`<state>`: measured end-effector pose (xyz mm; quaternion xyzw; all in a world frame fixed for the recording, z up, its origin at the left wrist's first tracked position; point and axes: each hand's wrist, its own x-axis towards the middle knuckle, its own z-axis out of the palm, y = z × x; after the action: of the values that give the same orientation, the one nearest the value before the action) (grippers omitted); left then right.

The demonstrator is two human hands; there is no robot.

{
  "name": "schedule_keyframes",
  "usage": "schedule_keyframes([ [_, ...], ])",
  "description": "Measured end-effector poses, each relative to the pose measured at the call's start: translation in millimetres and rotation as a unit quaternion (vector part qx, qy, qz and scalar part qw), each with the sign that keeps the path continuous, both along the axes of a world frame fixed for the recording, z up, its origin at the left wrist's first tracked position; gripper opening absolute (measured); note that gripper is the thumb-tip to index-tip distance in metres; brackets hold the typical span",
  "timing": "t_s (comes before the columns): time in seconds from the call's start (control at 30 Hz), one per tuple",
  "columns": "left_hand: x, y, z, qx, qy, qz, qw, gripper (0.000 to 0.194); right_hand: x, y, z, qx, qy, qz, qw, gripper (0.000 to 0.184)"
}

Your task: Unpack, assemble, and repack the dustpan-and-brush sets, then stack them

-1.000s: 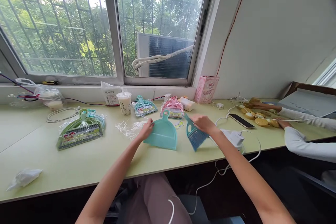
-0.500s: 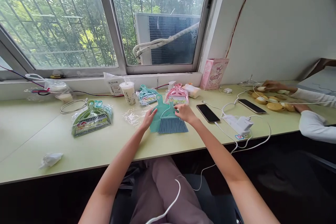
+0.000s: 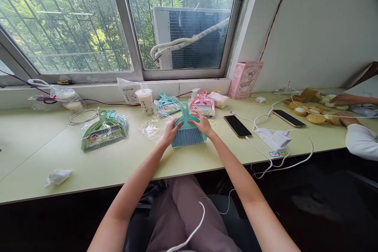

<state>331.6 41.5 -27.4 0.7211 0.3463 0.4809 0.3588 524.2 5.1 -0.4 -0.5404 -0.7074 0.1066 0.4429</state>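
Note:
A small teal dustpan with a blue brush [image 3: 188, 135] nested in it lies on the pale green table [image 3: 124, 163] in front of me. My left hand [image 3: 169, 131] grips the set's left edge. My right hand [image 3: 202, 123] presses on the brush's upper right side, fingers curled on it. A crumpled clear wrapper [image 3: 149, 129] lies just left of my left hand.
Packaged sets stand around: green [image 3: 103, 130] at left, teal [image 3: 167, 103] and pink [image 3: 202, 104] behind. A drink cup [image 3: 145, 101], a phone [image 3: 237, 125], a white charger with cables [image 3: 279, 139] and a pink box [image 3: 245, 79] are near. Another person's hands [image 3: 342, 100] work at far right.
My right hand has brought the blue brush from the right onto the teal dustpan and seated it straight. The camera view has dipped and shifted right.

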Motion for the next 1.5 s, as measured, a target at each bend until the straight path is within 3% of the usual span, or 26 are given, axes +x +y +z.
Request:
schedule_keyframes([
  [0.07, -0.6, -1.4, 1.4, 0.000, 0.003, 0.006, 1.000, 0.045, 4.3, 8.4, -7.1, -0.062, 0.125, 0.082, 0.987, 0.046],
  [0.13, -1.3, -1.6, 2.4, -0.012, 0.006, 0.003, 1.000, 0.046, 4.8, 13.6, -12.9, -0.092, 0.207, 0.118, 0.967, 0.048],
  [0.33, -1.6, -1.5, 5.6, -0.028, -0.018, 0.000, 0.999, 0.044, -3.1, 17.3, -18.2, -0.104, 0.328, 0.091, 0.935, 0.048],
  [0.57, -1.9, -1.5, 3.2, -0.044, -0.042, -0.004, 0.998, 0.044, -7.8, 19.9, -19.0, -0.114, 0.366, 0.082, 0.920, 0.047],
  [0.7, -2.7, -0.6, 5.4, -0.051, -0.037, -0.010, 0.998, 0.045, -2.0, 16.1, -17.3, -0.132, 0.346, 0.106, 0.923, 0.053],
  [0.83, -5.6, -1.9, 8.1, -0.126, 0.005, -0.076, 0.989, 0.053, 15.6, 13.2, -16.7, -0.180, 0.281, 0.123, 0.935, 0.056],
  [0.9, -7.5, -2.2, 6.8, -0.161, 0.039, -0.117, 0.979, 0.055, 26.9, 13.3, -20.3, -0.187, 0.201, 0.011, 0.962, 0.052],
  [0.97, -9.6, -1.1, 3.8, -0.181, 0.044, -0.138, 0.973, 0.053, 38.4, 13.4, -26.7, -0.179, 0.064, -0.170, 0.967, 0.042],
  [1.03, -12.3, 2.4, 0.4, -0.183, 0.013, -0.134, 0.974, 0.054, 49.1, 13.2, -33.7, -0.181, -0.068, -0.307, 0.932, 0.037],
  [1.1, -15.6, 8.3, -2.7, -0.183, -0.035, -0.120, 0.975, 0.056, 58.4, 12.9, -39.1, -0.208, -0.140, -0.353, 0.901, 0.039],
  [1.17, -19.1, 15.8, -5.7, -0.195, -0.083, -0.106, 0.971, 0.057, 66.4, 13.2, -42.1, -0.238, -0.160, -0.348, 0.893, 0.043],
  [1.27, -23.7, 26.4, -10.5, -0.209, -0.146, -0.078, 0.964, 0.059, 75.9, 15.0, -44.3, -0.260, -0.132, -0.310, 0.905, 0.046],
  [1.4, -27.6, 32.9, -17.4, -0.202, -0.178, -0.050, 0.962, 0.061, 82.3, 16.8, -45.8, -0.241, -0.010, -0.270, 0.932, 0.032],
  [1.5, -28.0, 33.3, -20.9, -0.200, -0.197, -0.039, 0.959, 0.064, 80.8, 15.4, -42.4, -0.212, 0.081, -0.172, 0.959, 0.027],
])
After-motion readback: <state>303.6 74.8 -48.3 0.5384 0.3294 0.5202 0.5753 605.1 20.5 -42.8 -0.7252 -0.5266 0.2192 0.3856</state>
